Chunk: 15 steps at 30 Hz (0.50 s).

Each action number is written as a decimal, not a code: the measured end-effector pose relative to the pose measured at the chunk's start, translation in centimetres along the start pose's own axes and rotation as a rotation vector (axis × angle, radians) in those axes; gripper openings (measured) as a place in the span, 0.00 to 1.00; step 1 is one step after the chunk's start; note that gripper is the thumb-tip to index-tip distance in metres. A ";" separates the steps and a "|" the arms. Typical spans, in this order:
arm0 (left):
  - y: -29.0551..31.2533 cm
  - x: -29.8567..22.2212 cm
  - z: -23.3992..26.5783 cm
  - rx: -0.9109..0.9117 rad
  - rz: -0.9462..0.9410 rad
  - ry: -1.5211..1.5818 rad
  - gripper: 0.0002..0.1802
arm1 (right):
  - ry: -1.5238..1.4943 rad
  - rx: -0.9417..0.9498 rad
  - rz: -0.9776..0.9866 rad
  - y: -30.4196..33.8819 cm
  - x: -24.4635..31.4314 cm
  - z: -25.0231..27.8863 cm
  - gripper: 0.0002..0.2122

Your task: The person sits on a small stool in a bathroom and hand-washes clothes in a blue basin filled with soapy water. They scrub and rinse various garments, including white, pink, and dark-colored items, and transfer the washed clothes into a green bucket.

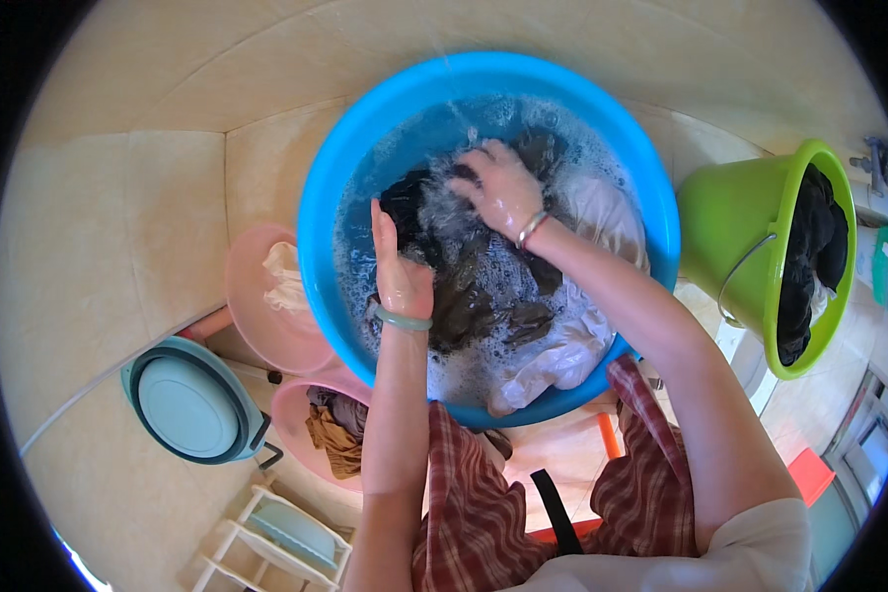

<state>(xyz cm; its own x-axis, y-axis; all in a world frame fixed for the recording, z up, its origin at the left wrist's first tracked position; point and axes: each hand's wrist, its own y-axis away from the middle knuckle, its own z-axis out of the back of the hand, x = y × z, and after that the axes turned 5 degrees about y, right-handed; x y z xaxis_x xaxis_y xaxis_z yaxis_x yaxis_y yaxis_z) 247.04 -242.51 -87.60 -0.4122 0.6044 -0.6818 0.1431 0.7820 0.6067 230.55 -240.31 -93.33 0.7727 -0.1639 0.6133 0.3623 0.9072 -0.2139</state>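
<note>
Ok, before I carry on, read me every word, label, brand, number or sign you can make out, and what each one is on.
None: no text can be read in this view.
Blue tub and wet clothes in it: no lettering shows.
Green bucket and pink basins: none shows.
Teal-green item at the right edge: too small and blurred to tell.
</note>
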 end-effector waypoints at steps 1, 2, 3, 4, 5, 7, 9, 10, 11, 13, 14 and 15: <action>-0.4 0.0 0.4 0.085 0.064 0.056 0.33 | -0.249 0.039 0.016 -0.3 2.1 1.2 0.13; -1.0 0.1 0.6 0.159 0.046 0.089 0.34 | -0.303 0.010 0.157 -0.3 4.1 2.7 0.13; -0.9 0.0 0.6 0.218 0.148 0.175 0.34 | -0.352 0.051 0.247 0.0 5.7 4.6 0.12; -1.0 -1.0 0.5 0.277 0.229 0.254 0.35 | -0.390 0.065 0.294 0.4 7.9 6.3 0.10; -1.9 -1.3 1.6 0.446 0.242 0.457 0.35 | -0.407 0.057 0.403 0.8 9.9 7.6 0.09; -1.4 -1.8 1.3 0.458 0.255 0.488 0.34 | -0.402 0.131 0.534 2.0 12.0 9.6 0.08; -1.1 -2.0 0.9 0.461 0.255 0.497 0.33 | -0.378 0.143 0.641 3.4 12.9 10.1 0.08; -1.0 -2.2 0.6 0.468 0.255 0.502 0.33 | -0.426 0.103 0.663 3.6 13.8 9.8 0.07; -1.0 -2.4 0.4 0.471 0.257 0.504 0.32 | -0.394 0.022 0.668 3.7 14.4 9.2 0.06; -1.0 -2.9 0.1 0.472 0.243 0.505 0.32 | -0.383 -0.020 0.679 3.2 15.1 8.6 0.06; -1.1 -2.9 0.0 0.467 0.240 0.507 0.31 | -0.377 -0.041 0.683 2.9 15.2 8.4 0.05; -1.0 -2.8 0.0 0.454 0.234 0.508 0.31 | -0.371 -0.076 0.689 2.4 15.3 8.2 0.05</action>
<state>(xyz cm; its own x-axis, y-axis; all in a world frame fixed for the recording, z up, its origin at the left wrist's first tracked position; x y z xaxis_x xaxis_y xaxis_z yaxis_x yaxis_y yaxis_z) 248.02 -244.93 -86.28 -0.6769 0.7044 -0.2134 0.5933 0.6938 0.4082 238.94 -237.46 -78.19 0.6161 0.5781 0.5350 -0.0903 0.7265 -0.6812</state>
